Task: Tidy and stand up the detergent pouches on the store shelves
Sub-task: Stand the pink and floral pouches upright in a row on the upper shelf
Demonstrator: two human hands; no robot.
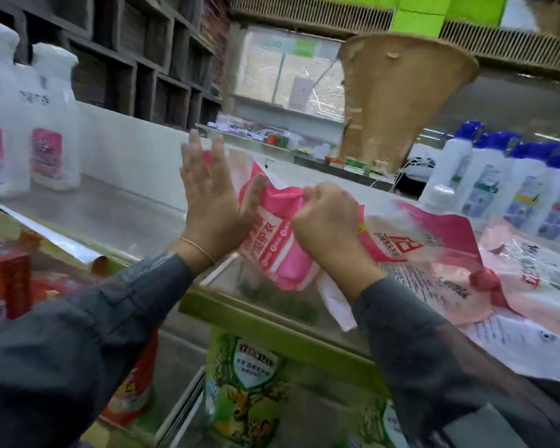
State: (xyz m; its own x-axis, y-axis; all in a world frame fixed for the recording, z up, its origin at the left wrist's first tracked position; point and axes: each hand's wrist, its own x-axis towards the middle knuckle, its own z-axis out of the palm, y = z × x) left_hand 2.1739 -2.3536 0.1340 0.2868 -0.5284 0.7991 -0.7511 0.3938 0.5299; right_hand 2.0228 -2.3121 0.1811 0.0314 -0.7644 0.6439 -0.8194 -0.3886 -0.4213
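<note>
A pink and white detergent pouch [274,244] is held up over the front edge of the top shelf [110,215]. My right hand [327,224] is closed on its crumpled upper right part. My left hand [210,195] lies flat against the pouch's left side, fingers spread and pointing up. More pink and white pouches [434,250] lie flat in a heap on the shelf to the right. At the far left two white pouches with pink labels [54,124] stand upright.
White bottles with blue caps [511,185] stand at the back right. Below the shelf edge are green pouches [246,383] and red packs [7,279]. A tan cone-shaped column [398,101] rises behind the shelf. The steel surface between the standing and lying pouches is bare.
</note>
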